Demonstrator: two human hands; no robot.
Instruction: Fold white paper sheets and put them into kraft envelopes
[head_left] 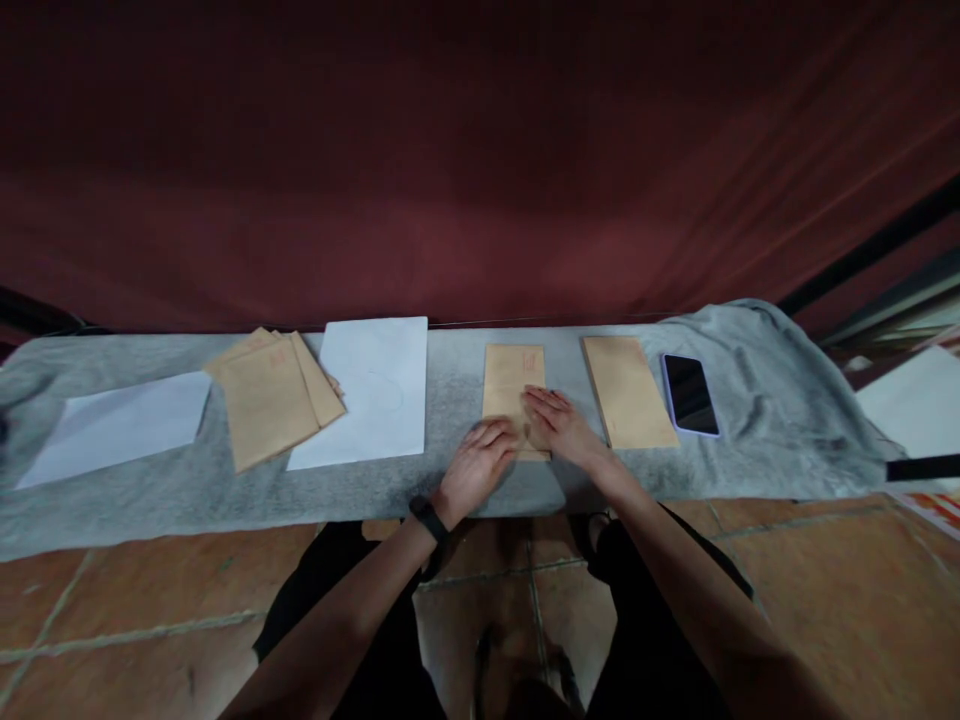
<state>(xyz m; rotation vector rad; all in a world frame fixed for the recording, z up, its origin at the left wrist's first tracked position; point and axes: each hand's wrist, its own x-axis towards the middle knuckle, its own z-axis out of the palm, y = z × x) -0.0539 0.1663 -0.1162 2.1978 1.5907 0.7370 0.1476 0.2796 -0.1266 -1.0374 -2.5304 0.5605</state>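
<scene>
A brown envelope (511,378) lies upright in the middle of a narrow table covered with grey cloth (450,490). My left hand (478,463) rests on its lower left corner with fingers curled flat against the paper. My right hand (559,424) lies flat on its lower right part, fingers stretched out and pressing down. A black band sits on my left wrist (428,518).
Another brown envelope stack (628,390) and a dark phone (690,394) lie to the right. To the left are a white sheet (379,400), a pile of brown envelopes (274,395) and another white sheet (120,425). A dark red curtain hangs behind. Tiled floor lies below.
</scene>
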